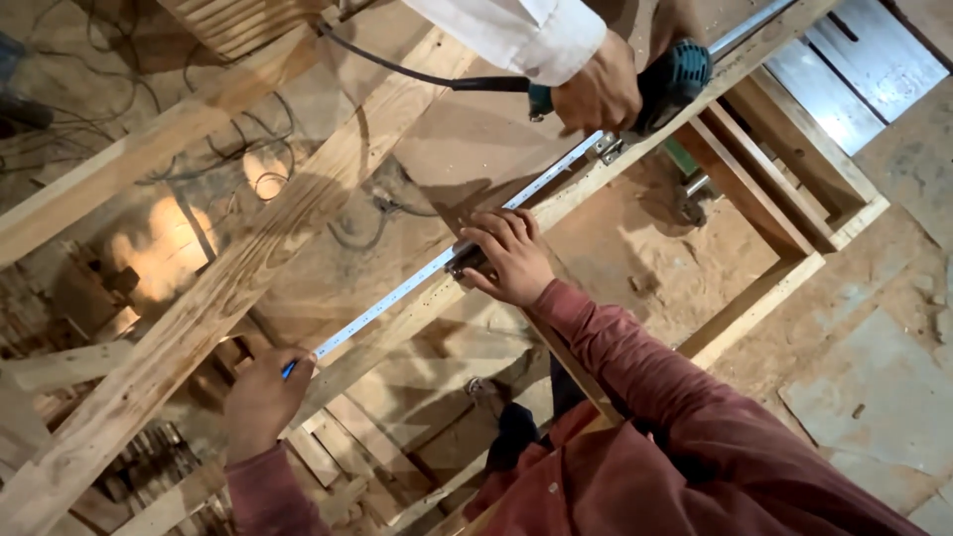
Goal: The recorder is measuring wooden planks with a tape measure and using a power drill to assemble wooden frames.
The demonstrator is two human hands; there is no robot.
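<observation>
Right hand clamps the tape case, mostly hidden under its fingers. Left hand pinches a blue pencil at the tape end; co-worker's drill half hidden beyond.

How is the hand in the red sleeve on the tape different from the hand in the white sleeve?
The right hand in the red sleeve presses the tape measure flat against the wooden rail; the co-worker's hand in the white sleeve grips a teal power tool.
The right hand reaches up from the bottom of the view; the co-worker's hand comes in from the top.
Both are bare and at the same rail.
</observation>
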